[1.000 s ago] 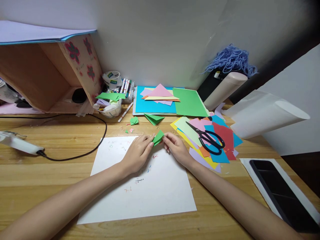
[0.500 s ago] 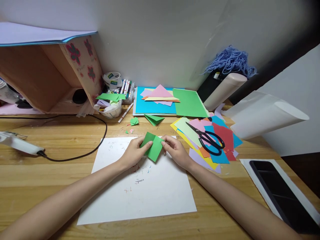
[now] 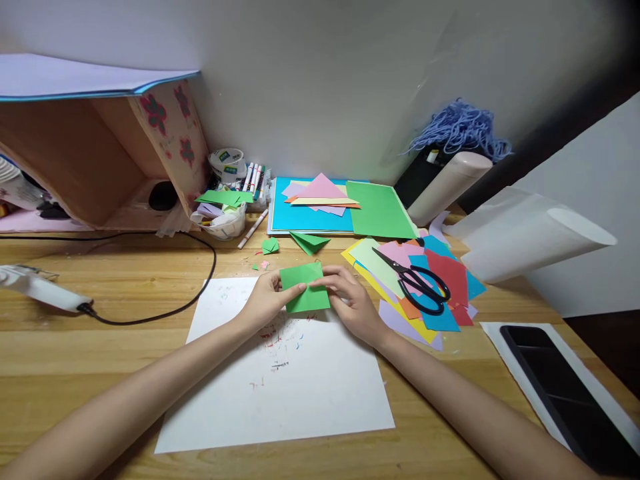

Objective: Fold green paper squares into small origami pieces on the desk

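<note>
My left hand [image 3: 265, 300] pinches the left side of a small square of green paper [image 3: 306, 303], thumb on its face, while my right hand [image 3: 356, 307] is at its right edge, one finger reaching across the face. Under my hands is a white paper sheet with coloured marks [image 3: 295, 400], on the pale wooden table [image 3: 100, 360]. To the right, black-handled scissors [image 3: 403, 271] lie on a pile of coloured paper pieces [image 3: 453, 277]. Beyond my hands lie a folded green paper piece [image 3: 309, 243] and, left of it, a smaller green paper shape [image 3: 270, 247]. Far left stands an open flower-painted box [image 3: 167, 163].
</note>
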The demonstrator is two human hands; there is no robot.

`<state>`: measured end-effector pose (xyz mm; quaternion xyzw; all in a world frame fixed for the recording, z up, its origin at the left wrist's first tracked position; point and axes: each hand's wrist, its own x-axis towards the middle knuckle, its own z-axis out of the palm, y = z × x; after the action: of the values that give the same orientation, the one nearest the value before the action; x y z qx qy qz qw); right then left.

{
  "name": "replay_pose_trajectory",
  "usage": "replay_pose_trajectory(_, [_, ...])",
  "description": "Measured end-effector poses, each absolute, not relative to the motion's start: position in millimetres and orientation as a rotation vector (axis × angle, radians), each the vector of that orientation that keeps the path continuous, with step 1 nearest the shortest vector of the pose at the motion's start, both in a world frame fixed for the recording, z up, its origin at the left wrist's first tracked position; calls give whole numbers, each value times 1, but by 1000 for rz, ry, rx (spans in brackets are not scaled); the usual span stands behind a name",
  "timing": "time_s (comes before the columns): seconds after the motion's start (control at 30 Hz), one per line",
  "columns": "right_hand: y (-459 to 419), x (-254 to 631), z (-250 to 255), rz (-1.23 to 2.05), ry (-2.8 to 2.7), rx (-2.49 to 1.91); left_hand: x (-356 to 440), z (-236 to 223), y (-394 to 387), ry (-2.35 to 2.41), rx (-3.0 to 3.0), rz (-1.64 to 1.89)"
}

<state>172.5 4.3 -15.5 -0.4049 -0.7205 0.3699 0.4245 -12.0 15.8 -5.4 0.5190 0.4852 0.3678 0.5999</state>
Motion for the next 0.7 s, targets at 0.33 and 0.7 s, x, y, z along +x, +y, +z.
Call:
replay_pose_trajectory(0.33, [6, 173, -15, 1043, -1766, -986, -18, -6, 19, 1054, 1249, 744])
replay_pose_trajectory(0.7, [10, 173, -22, 1027, -1672, -1138, -17, -7, 14, 915, 1304, 686])
